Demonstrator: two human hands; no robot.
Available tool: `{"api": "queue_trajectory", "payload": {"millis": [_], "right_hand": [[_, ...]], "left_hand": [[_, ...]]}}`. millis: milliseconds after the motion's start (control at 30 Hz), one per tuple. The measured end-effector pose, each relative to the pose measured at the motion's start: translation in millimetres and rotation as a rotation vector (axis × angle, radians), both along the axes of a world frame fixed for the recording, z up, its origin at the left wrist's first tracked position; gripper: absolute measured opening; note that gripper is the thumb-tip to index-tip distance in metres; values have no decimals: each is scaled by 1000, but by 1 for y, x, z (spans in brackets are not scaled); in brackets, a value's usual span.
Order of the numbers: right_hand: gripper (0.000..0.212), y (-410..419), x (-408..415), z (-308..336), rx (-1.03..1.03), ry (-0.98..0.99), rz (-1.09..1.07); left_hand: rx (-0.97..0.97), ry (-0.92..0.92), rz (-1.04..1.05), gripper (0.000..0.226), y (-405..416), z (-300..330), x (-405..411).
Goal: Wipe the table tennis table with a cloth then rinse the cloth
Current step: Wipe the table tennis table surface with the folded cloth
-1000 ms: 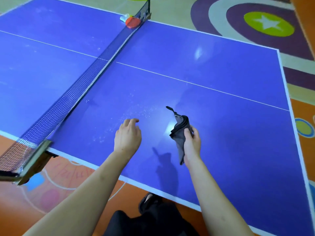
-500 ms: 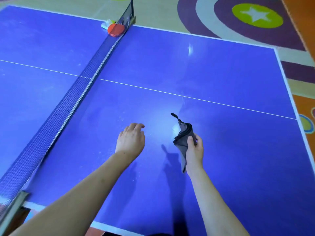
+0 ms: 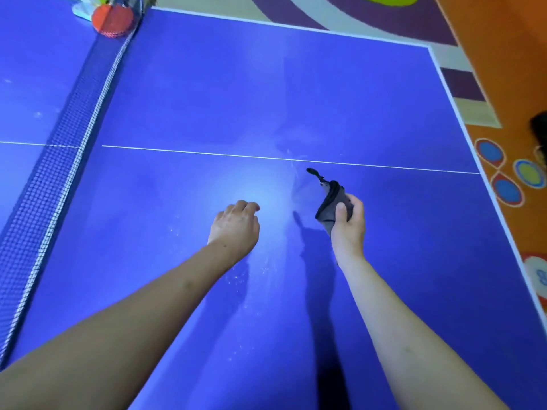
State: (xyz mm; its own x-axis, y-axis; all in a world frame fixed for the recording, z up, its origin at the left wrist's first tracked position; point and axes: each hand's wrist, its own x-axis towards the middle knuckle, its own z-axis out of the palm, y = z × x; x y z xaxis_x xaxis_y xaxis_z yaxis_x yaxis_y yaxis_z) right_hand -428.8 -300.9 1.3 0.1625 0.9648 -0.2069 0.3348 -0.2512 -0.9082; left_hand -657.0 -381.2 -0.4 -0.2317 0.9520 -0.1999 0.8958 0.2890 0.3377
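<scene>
The blue table tennis table (image 3: 296,93) fills the head view, with a white centre line running left to right. My right hand (image 3: 347,229) holds a bunched dark grey cloth (image 3: 331,199) above the table, just below the centre line; a small loop sticks up from the cloth's top. My left hand (image 3: 235,226) hovers over the table to the left of the cloth, fingers loosely curled, holding nothing. White specks of dust lie on the surface below the left hand.
The net (image 3: 59,161) runs along the left from near to far. A red paddle (image 3: 114,19) lies by the far net post. The table's right edge (image 3: 461,125) borders a colourful patterned floor (image 3: 509,84).
The view has moved forward over the table, so the near edge is out of sight. Both hands have advanced toward the centre line, cloth still held in the right hand.
</scene>
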Motion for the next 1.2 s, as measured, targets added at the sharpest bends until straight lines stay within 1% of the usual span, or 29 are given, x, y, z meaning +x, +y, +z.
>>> {"api": "queue_trajectory", "payload": {"millis": [133,200,267,333,467,567,633,800,967,1033,1100,1200], "right_hand": [[31,38,-3,-18,70,-171,102],[32,54,-5,-39,91,-281,210],[36,66,-8,-66,45,-457,372],[42,71,-13,-88,-47,-586,488],[46,80,-22,-111,1,-700,558],[51,83,-27,-128,-25,-831,690],[54,83,-24,-142,2,-912,751],[61,99,-9,-156,130,-954,718],[62,145,7,-158,146,-939,654],[60,174,18,-160,123,-946,613],[58,201,26,-161,122,-944,577],[59,225,38,-162,220,-938,581]], "left_hand": [[-40,8,18,39,22,-19,-6],[-62,21,33,39,30,-28,-7],[-88,39,38,39,40,-35,-7],[-124,51,38,39,50,-43,-7],[-175,59,30,39,72,-61,-4],[-186,43,21,37,84,-77,3],[-178,54,-1,36,91,-87,9],[-152,134,-44,44,124,-95,19],[-231,221,-72,51,169,-106,20],[-283,215,-69,54,185,-111,23],[-340,194,-51,60,194,-114,27],[-381,197,-69,71,199,-115,29]]}}
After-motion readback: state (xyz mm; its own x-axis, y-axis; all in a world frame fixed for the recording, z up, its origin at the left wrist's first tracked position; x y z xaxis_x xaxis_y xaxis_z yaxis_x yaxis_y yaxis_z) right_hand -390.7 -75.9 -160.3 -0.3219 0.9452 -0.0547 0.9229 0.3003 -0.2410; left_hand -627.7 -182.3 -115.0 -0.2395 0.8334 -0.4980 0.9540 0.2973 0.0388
